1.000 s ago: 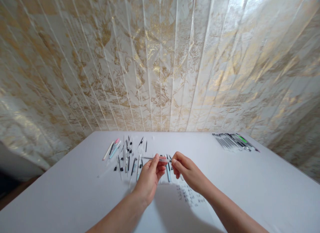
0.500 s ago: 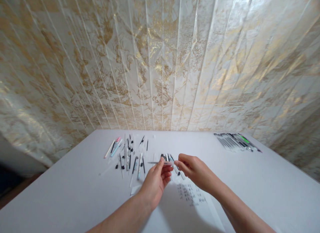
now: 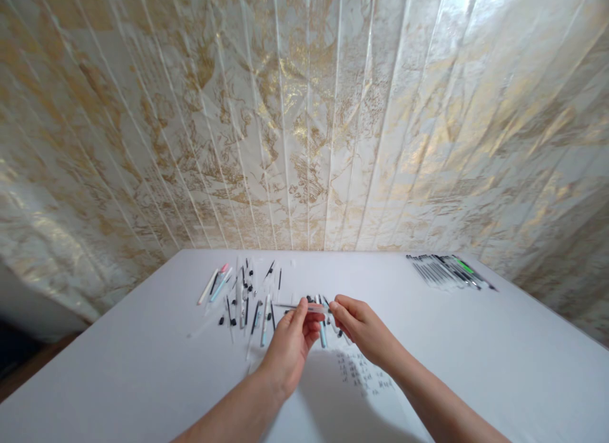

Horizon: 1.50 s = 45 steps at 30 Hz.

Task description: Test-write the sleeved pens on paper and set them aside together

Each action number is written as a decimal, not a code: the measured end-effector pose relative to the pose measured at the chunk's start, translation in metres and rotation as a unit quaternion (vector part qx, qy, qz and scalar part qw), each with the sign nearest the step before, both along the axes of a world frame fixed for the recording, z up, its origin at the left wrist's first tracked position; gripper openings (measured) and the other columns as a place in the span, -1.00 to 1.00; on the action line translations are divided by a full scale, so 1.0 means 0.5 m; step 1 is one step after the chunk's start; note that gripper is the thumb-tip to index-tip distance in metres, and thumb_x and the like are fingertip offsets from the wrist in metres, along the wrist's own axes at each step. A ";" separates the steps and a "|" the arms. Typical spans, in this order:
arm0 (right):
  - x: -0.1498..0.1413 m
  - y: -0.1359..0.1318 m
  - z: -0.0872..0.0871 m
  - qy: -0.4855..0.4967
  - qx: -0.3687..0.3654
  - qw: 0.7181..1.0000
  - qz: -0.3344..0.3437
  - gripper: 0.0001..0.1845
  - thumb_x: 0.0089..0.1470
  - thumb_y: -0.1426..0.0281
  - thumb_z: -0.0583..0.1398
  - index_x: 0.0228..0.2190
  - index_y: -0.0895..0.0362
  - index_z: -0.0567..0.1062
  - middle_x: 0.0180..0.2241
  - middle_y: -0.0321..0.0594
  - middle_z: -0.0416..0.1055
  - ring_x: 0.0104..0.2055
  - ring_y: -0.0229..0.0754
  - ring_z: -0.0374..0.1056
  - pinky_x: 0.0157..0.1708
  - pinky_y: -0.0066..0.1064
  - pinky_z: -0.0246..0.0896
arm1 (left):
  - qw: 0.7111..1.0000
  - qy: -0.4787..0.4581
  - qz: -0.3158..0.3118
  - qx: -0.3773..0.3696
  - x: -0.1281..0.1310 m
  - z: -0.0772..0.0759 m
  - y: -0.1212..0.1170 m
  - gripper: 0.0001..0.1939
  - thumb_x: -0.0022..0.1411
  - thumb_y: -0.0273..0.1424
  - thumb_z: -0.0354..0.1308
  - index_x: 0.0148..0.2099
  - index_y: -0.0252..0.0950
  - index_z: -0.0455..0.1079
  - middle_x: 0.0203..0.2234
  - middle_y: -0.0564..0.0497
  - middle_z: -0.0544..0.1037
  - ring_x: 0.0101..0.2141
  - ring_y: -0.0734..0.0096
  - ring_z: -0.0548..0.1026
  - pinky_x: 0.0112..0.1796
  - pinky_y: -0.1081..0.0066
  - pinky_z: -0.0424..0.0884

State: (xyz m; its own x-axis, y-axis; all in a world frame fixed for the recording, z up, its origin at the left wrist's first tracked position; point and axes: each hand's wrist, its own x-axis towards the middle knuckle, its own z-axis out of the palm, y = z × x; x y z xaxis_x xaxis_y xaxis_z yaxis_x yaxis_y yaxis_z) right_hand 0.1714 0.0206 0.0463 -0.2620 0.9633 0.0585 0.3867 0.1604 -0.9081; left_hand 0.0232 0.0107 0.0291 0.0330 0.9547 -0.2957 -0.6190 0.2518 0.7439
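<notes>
My left hand [image 3: 294, 338] is closed round a slim pen [image 3: 314, 308] with a clear barrel, held roughly level above the table. The pen's thin end sticks out to the left past my thumb. At its right end, the thumb and forefinger of my right hand [image 3: 354, 317] pinch the tip; what exactly lies between those fingertips is too small to make out. Under and behind my hands lie loose pen parts, among them a light-blue pen [image 3: 323, 334] and a white and blue pen [image 3: 265, 322], partly hidden by my left hand.
Scattered pen barrels, refills and black caps [image 3: 245, 290] cover the table's left middle. A white pen [image 3: 207, 286] lies at their left edge. A row of pens [image 3: 442, 270] is lined up at the back right. Handwritten paper [image 3: 352, 392] lies in front, below a patterned curtain [image 3: 304, 113].
Both hands shifted slightly right, then back left, partly with the camera's sway. The pen stays between them, and the loose parts on the table lie as before.
</notes>
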 end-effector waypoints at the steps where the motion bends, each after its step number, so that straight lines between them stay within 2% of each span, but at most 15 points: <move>1: -0.002 0.002 -0.004 0.022 -0.015 1.000 0.000 -0.56 0.22 0.14 -0.01 -0.61 0.11 0.21 -0.69 -0.44 0.09 -0.63 -0.35 0.00 -0.59 -0.51 -0.07 | 1.000 0.003 0.000 0.009 -0.001 -0.002 0.001 -0.68 0.07 -0.20 0.33 -0.38 -0.41 0.57 -0.53 -0.02 0.56 -0.54 0.62 0.41 -0.49 0.65 0.39; 4: -0.005 0.005 -0.003 0.072 -0.038 0.997 0.006 -0.52 0.22 0.09 -0.01 -0.62 0.11 0.23 -0.73 -0.44 0.09 -0.66 -0.36 0.01 -0.61 -0.50 -0.06 | 1.000 0.011 -0.002 0.028 -0.006 -0.001 0.006 -0.62 -0.01 -0.13 0.36 -0.37 -0.41 0.57 -0.52 -0.02 0.56 -0.53 0.61 0.40 -0.48 0.63 0.39; 7: 0.001 0.006 0.013 0.093 -0.025 0.995 0.008 -0.50 0.24 0.08 -0.05 -0.57 0.14 0.31 -0.70 -0.38 0.19 -0.62 -0.33 0.12 -0.56 -0.48 0.06 | 1.000 0.009 -0.005 0.028 -0.010 0.010 0.011 -0.62 -0.01 -0.13 0.36 -0.35 -0.41 0.57 -0.51 -0.02 0.56 -0.52 0.59 0.41 -0.47 0.61 0.39; 12: 0.014 0.004 0.032 0.076 -0.021 0.997 0.017 -0.68 0.19 0.17 0.05 -0.46 0.13 0.31 -0.56 -0.35 0.30 -0.55 -0.32 0.20 -0.51 -0.48 0.15 | 1.000 0.010 0.003 0.014 -0.012 0.017 0.011 -0.63 0.00 -0.15 0.36 -0.35 -0.41 0.57 -0.51 -0.02 0.55 -0.53 0.59 0.41 -0.47 0.60 0.38; 17: 0.010 -0.006 0.028 -0.009 0.047 0.999 0.019 -0.77 0.19 0.27 0.08 -0.47 0.10 0.30 -0.55 -0.37 0.30 -0.49 -0.29 0.22 -0.47 -0.48 0.12 | 1.000 0.023 -0.007 0.019 -0.009 0.005 0.009 -0.63 0.03 -0.13 0.33 -0.33 -0.39 0.57 -0.49 -0.01 0.55 -0.50 0.58 0.41 -0.44 0.59 0.38; 21: 0.007 -0.010 0.025 -0.038 0.048 0.998 0.011 -0.77 0.22 0.30 0.05 -0.47 0.10 0.28 -0.58 -0.39 0.30 -0.50 -0.30 0.22 -0.47 -0.48 0.08 | 0.999 0.027 -0.010 0.016 -0.008 0.001 0.008 -0.62 0.00 -0.12 0.35 -0.33 -0.38 0.57 -0.50 -0.01 0.55 -0.50 0.58 0.41 -0.44 0.59 0.37; 31: -0.001 -0.002 0.007 0.045 -0.003 0.999 0.028 -0.70 0.23 0.22 0.02 -0.50 0.10 0.24 -0.62 -0.41 0.25 -0.56 -0.32 0.18 -0.51 -0.49 0.09 | 0.999 0.040 -0.004 0.031 -0.012 0.005 0.012 -0.56 -0.10 -0.07 0.39 -0.36 -0.39 0.57 -0.51 -0.02 0.55 -0.50 0.55 0.40 -0.40 0.54 0.37; 36: -0.005 -0.005 0.003 0.050 -0.016 0.998 0.039 -0.76 0.20 0.22 0.07 -0.43 0.11 0.28 -0.53 -0.37 0.34 -0.52 -0.32 0.25 -0.49 -0.48 0.15 | 0.996 0.054 -0.041 0.061 -0.008 0.005 0.006 -0.59 -0.01 -0.07 0.33 -0.33 -0.37 0.56 -0.50 -0.01 0.54 -0.49 0.54 0.38 -0.39 0.53 0.35; 39: -0.003 -0.004 0.004 0.024 -0.009 0.999 0.031 -0.76 0.19 0.26 0.06 -0.46 0.11 0.30 -0.58 -0.37 0.33 -0.54 -0.31 0.24 -0.52 -0.50 0.12 | 0.990 0.090 -0.074 0.081 -0.007 0.003 -0.001 -0.58 0.08 -0.07 0.26 -0.27 -0.37 0.55 -0.48 -0.03 0.54 -0.48 0.51 0.39 -0.39 0.50 0.35; 40: 0.000 -0.001 0.005 0.019 -0.004 1.000 0.021 -0.76 0.19 0.26 0.06 -0.47 0.11 0.30 -0.59 -0.38 0.33 -0.54 -0.31 0.24 -0.52 -0.49 0.12 | 0.986 0.113 -0.082 0.086 -0.008 0.002 -0.002 -0.57 0.11 -0.06 0.23 -0.24 -0.36 0.54 -0.45 -0.05 0.55 -0.47 0.48 0.42 -0.38 0.48 0.37; 42: 0.011 0.006 0.012 0.015 0.010 1.000 -0.006 -0.76 0.19 0.26 0.05 -0.47 0.11 0.30 -0.59 -0.37 0.32 -0.55 -0.30 0.25 -0.51 -0.48 0.14 | 0.964 0.220 -0.094 0.118 -0.012 0.001 0.005 -0.58 0.19 -0.08 0.14 -0.18 -0.34 0.52 -0.39 -0.09 0.57 -0.44 0.42 0.48 -0.37 0.44 0.40; 43: 0.018 0.010 0.017 0.016 0.019 0.999 -0.024 -0.76 0.18 0.25 0.05 -0.46 0.11 0.30 -0.59 -0.37 0.33 -0.55 -0.29 0.25 -0.50 -0.46 0.15 | 0.943 0.288 -0.095 0.141 -0.016 0.001 0.014 -0.61 0.22 -0.11 0.10 -0.15 -0.33 0.52 -0.36 -0.11 0.59 -0.42 0.39 0.51 -0.35 0.42 0.42; 45: 0.034 0.020 0.027 0.019 0.038 0.997 -0.060 -0.76 0.17 0.23 0.05 -0.45 0.10 0.30 -0.59 -0.36 0.33 -0.55 -0.28 0.25 -0.49 -0.44 0.17 | 0.882 0.426 -0.073 0.187 -0.029 0.002 0.049 -0.69 0.26 -0.23 0.07 -0.15 -0.32 0.51 -0.33 -0.11 0.60 -0.37 0.33 0.55 -0.30 0.38 0.45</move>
